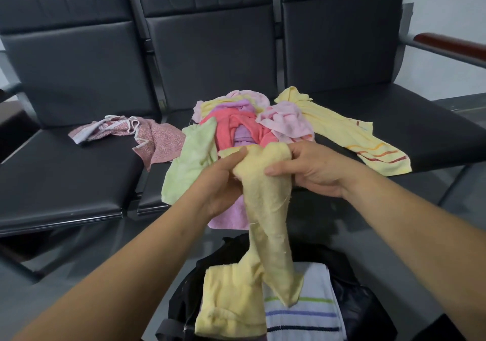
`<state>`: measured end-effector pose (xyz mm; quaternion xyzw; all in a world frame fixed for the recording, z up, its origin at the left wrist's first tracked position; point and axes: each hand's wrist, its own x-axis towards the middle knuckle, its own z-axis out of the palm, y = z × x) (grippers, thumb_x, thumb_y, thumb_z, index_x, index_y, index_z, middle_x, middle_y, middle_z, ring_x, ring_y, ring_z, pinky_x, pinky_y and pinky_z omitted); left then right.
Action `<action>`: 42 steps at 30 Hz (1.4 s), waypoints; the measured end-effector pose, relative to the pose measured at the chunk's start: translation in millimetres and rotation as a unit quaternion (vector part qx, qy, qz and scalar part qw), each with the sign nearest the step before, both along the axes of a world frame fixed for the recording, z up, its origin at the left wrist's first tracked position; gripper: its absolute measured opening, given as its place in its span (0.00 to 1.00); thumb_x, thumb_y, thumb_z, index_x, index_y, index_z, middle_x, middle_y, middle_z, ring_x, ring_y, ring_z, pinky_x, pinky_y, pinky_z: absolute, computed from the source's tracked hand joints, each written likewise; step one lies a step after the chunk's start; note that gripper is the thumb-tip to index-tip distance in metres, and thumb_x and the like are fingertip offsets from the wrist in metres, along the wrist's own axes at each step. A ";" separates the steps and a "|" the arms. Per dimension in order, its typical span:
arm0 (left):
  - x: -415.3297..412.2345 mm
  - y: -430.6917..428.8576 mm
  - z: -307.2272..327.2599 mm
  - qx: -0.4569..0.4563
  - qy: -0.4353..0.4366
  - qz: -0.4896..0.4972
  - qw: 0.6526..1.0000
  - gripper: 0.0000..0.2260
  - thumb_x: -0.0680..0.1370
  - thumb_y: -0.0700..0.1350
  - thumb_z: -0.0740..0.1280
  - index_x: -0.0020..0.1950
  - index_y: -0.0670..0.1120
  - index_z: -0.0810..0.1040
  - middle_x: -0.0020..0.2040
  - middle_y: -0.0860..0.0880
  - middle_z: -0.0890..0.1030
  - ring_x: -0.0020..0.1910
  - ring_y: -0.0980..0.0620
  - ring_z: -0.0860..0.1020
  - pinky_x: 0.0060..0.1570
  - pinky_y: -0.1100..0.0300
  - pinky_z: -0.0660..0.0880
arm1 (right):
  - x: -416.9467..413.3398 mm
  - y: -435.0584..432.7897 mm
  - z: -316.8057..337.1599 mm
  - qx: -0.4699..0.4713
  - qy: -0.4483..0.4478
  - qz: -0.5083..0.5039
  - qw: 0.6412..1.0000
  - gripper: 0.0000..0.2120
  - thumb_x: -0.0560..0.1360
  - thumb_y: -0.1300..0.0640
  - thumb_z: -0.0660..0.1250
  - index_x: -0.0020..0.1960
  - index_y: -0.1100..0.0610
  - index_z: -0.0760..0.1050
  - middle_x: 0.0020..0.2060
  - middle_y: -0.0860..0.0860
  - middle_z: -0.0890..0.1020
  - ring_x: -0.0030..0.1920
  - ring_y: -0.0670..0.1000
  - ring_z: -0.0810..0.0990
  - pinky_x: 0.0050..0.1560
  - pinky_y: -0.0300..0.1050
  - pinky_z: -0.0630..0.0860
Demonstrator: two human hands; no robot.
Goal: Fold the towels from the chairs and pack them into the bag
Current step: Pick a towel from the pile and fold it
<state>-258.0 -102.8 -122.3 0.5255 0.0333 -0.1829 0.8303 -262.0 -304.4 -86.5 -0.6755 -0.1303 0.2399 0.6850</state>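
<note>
1. Above the open black bag [363, 304], both grips hold one pale yellow towel [265, 209]. The left grip [223, 180] and right grip [310, 169] are close together, fingers curled round its bunched top. The rest hangs unfolded towards the bag.
2. Already packed, it seems: a folded yellow towel [231, 301] and a white striped towel [310, 314] lie in the bag.
3. Still unfolded on the chairs [65, 183] is a heap of towels: a green towel [189, 162], coral towel [223, 130], light pink towel [286, 122], purple towel [228, 217] and long yellow striped towel [355, 135]. A pink patterned towel [155, 135] lies apart on the left seat.
4. By this count the job looks well short of halfway.
</note>
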 end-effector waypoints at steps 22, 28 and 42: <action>-1.8 33.4 14.8 0.052 -0.107 0.071 0.990 0.18 0.75 0.39 0.71 0.65 0.37 0.77 0.51 0.42 0.85 0.48 0.45 0.84 0.46 0.53 0.82 | 20.1 -26.4 -6.0 0.173 0.071 -0.111 0.976 0.13 0.79 0.65 0.66 0.63 0.63 0.78 0.60 0.60 0.84 0.62 0.59 0.83 0.60 0.54 0.80; 3.5 41.5 7.9 0.182 -0.145 0.077 0.970 0.08 0.81 0.40 0.68 0.58 0.41 0.83 0.50 0.41 0.84 0.49 0.45 0.82 0.53 0.51 0.81 | 17.8 -28.9 -2.1 0.083 0.004 -0.126 0.989 0.17 0.76 0.70 0.70 0.61 0.55 0.79 0.49 0.55 0.85 0.49 0.53 0.86 0.46 0.51 0.83; 5.3 46.6 16.1 0.282 -0.235 0.181 0.912 0.09 0.81 0.40 0.69 0.44 0.51 0.85 0.39 0.52 0.83 0.44 0.52 0.78 0.49 0.53 0.73 | 23.8 -54.4 2.4 -0.390 -0.228 -0.008 0.892 0.08 0.70 0.49 0.80 0.38 0.50 0.83 0.29 0.41 0.73 0.32 0.42 0.70 0.37 0.41 0.66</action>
